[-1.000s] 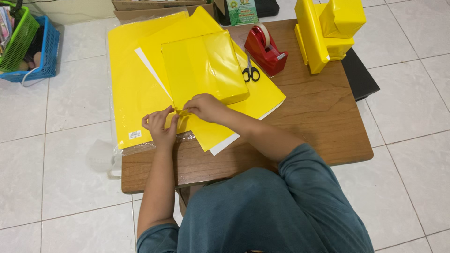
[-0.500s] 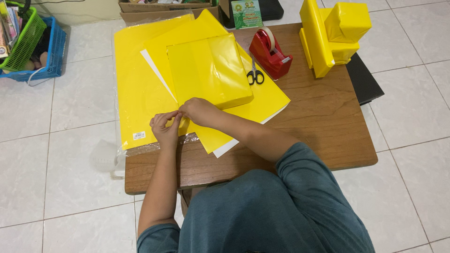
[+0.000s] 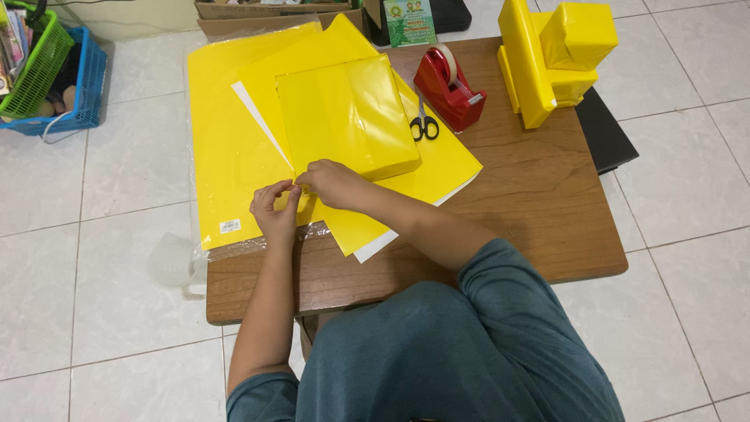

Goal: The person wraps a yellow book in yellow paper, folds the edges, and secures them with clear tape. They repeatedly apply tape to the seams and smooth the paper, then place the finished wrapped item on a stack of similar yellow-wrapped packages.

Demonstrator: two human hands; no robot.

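A flat box wrapped in yellow paper (image 3: 344, 117) lies on yellow paper sheets (image 3: 234, 141) on a low wooden table (image 3: 531, 195). My left hand (image 3: 275, 212) and my right hand (image 3: 334, 184) meet at the box's near left corner. Both pinch the yellow paper flap there between fingertips. Whether a piece of tape is also between the fingers is too small to tell.
A red tape dispenser (image 3: 447, 86) and black-handled scissors (image 3: 424, 125) sit behind the box. Several yellow-wrapped boxes (image 3: 551, 55) stack at the table's far right corner. Green and blue baskets (image 3: 47, 70) stand on the tiled floor at far left. A cardboard box (image 3: 273, 12) lies beyond the table.
My two hands have drawn closer together at the box corner, the left fingers closing onto the flap. The view shifted slightly.
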